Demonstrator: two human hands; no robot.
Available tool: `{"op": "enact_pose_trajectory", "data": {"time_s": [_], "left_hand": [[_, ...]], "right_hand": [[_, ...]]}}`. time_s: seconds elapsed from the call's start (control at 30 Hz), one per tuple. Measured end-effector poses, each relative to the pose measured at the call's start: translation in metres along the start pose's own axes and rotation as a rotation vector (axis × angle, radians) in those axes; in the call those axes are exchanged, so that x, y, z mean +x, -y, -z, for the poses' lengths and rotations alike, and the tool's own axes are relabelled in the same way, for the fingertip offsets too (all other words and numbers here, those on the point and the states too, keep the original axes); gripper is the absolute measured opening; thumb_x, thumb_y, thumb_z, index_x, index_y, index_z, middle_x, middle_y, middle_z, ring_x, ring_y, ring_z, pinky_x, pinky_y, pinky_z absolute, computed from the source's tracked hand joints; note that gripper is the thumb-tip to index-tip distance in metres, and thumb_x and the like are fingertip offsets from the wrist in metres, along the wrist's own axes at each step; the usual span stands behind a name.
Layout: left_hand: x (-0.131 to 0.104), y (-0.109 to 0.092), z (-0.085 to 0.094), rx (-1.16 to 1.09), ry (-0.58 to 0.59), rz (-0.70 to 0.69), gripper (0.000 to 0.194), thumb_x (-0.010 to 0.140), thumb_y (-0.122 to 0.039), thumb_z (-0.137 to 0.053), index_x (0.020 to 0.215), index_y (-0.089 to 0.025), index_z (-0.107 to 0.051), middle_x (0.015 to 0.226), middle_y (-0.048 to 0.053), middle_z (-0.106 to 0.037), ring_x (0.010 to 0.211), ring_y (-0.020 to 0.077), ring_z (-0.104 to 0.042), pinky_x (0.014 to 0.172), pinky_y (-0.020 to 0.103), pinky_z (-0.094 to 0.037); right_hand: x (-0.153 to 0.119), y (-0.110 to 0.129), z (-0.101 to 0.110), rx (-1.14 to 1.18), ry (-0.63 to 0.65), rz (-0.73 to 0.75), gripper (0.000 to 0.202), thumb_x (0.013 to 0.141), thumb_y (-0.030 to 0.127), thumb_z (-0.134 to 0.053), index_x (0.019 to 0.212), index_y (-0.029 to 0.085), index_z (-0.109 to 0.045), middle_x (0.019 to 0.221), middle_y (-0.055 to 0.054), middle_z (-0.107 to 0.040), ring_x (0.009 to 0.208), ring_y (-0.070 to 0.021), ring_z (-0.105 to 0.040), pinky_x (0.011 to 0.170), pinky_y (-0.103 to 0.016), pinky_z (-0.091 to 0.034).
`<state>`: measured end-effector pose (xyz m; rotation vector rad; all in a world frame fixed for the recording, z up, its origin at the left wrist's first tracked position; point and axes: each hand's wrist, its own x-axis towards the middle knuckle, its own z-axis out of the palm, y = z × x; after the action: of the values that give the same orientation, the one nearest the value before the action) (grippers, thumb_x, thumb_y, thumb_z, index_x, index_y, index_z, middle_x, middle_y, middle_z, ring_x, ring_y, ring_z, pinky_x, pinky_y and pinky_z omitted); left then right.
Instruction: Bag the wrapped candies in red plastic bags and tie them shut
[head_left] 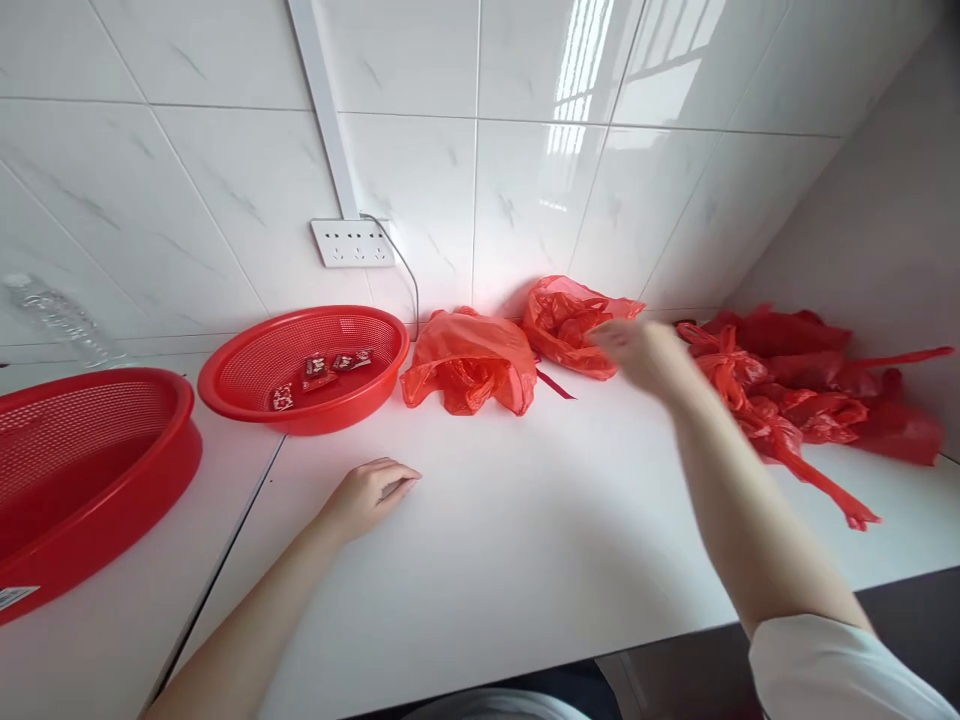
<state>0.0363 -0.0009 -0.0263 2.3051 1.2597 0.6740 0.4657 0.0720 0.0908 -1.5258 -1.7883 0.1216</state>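
My left hand [371, 498] rests on the white table, fingers curled together against the thumb, and nothing shows in it. In front of it lies a crumpled red plastic bag [476, 365]. My right hand [637, 350] reaches forward to a second red plastic bag [562, 315] by the wall. Its fingers overlap that bag's right side and are smeared by motion, so whether they grip it is unclear. To the left of the bags stands a red plastic basket [304, 412] with several small red-and-white wrapped packets [319, 370] inside.
Several tied red plastic bags [806, 400] are heaped at the right against the side wall. A larger red basket [112, 480] fills the left edge, with a clear plastic bottle [64, 320] behind it. A power strip [352, 243] is fixed to the tiled wall, its cable hanging down.
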Motion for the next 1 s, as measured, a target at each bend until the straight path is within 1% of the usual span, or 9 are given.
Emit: {"op": "enact_pose_trajectory", "data": {"time_s": [0.1,0.17,0.27,0.43,0.53,0.73,0.83,0.9,1.0], "left_hand": [[-0.002,0.001,-0.001,0.002,-0.010,0.013,0.024,0.094,-0.033,-0.051,0.099,-0.026,-0.074,0.097,0.003,-0.073,0.089,0.0167,-0.068,0.081,0.029,-0.055],[-0.003,0.001,-0.002,0.004,-0.016,0.005,0.023,0.094,-0.032,-0.052,0.099,-0.026,-0.074,0.097,0.003,-0.073,0.088,0.0169,-0.068,0.081,0.030,-0.055],[-0.004,-0.002,-0.001,0.023,-0.019,-0.022,0.023,0.094,-0.028,-0.052,0.100,-0.026,-0.074,0.094,0.003,-0.073,0.087,0.0172,-0.068,0.083,0.032,-0.054],[-0.006,-0.005,-0.001,0.018,-0.054,-0.028,0.022,0.094,-0.025,-0.052,0.101,-0.027,-0.072,0.098,0.002,-0.072,0.093,0.0176,-0.066,0.086,0.033,-0.053],[-0.003,-0.005,-0.002,-0.049,-0.181,0.065,0.023,0.094,-0.032,-0.052,0.112,-0.026,-0.067,0.109,0.004,-0.069,0.098,0.0182,-0.065,0.087,0.033,-0.053],[0.016,-0.019,0.024,-0.343,-0.500,0.156,0.048,0.096,-0.048,-0.048,0.137,-0.022,-0.048,0.144,0.014,-0.051,0.126,0.0249,-0.055,0.101,0.041,-0.048],[0.022,-0.036,0.043,-0.333,-0.365,-0.046,0.085,0.082,-0.051,-0.069,0.153,-0.027,-0.027,0.158,0.016,-0.032,0.144,0.0309,-0.035,0.112,0.047,-0.038],[0.023,-0.045,0.048,-0.257,-0.203,-0.142,0.096,0.072,-0.041,-0.081,0.152,-0.028,-0.030,0.147,0.015,-0.047,0.136,0.0298,-0.046,0.109,0.044,-0.042],[0.018,-0.048,0.041,-0.060,-0.143,-0.290,0.036,0.082,-0.021,-0.070,0.117,-0.026,-0.064,0.094,0.003,-0.068,0.091,0.0182,-0.065,0.088,0.034,-0.052]], "right_hand": [[-0.018,0.056,-0.096,0.081,0.455,0.201,0.022,0.086,0.021,-0.061,0.106,0.024,-0.072,0.110,-0.007,-0.072,0.099,-0.0233,-0.068,0.085,-0.035,-0.052],[-0.021,0.076,-0.140,-0.004,0.437,0.198,0.044,0.074,0.010,-0.070,0.116,0.021,-0.067,0.131,-0.011,-0.064,0.119,-0.0290,-0.058,0.096,-0.041,-0.047],[-0.010,0.080,-0.169,-0.029,0.371,0.135,0.026,0.074,0.003,-0.063,0.095,0.016,-0.070,0.114,-0.017,-0.069,0.115,-0.0331,-0.058,0.096,-0.047,-0.044],[0.015,0.074,-0.150,0.135,0.257,0.083,0.016,0.091,0.023,-0.047,0.099,0.020,-0.061,0.088,-0.005,-0.070,0.078,-0.0199,-0.065,0.073,-0.032,-0.049],[0.014,0.083,-0.132,0.574,0.190,0.003,0.020,0.094,0.039,-0.046,0.100,0.022,-0.054,0.080,-0.001,-0.067,0.066,-0.0156,-0.060,0.063,-0.028,-0.047],[-0.016,0.112,-0.115,0.942,0.382,-0.016,0.025,0.091,0.048,-0.058,0.095,0.024,-0.053,0.066,0.005,-0.057,0.051,-0.0113,-0.049,0.051,-0.024,-0.038],[-0.033,0.127,-0.110,0.783,0.473,0.229,0.023,0.093,0.045,-0.057,0.095,0.023,-0.060,0.067,0.004,-0.059,0.054,-0.0118,-0.049,0.054,-0.026,-0.040],[-0.042,0.134,-0.107,0.727,0.570,0.457,0.022,0.095,0.042,-0.055,0.095,0.023,-0.067,0.080,0.000,-0.067,0.068,-0.0142,-0.059,0.065,-0.029,-0.047],[-0.050,0.138,-0.105,0.655,0.719,0.626,0.023,0.092,0.039,-0.061,0.110,0.025,-0.066,0.098,-0.003,-0.070,0.087,-0.0170,-0.064,0.076,-0.029,-0.050]]}}
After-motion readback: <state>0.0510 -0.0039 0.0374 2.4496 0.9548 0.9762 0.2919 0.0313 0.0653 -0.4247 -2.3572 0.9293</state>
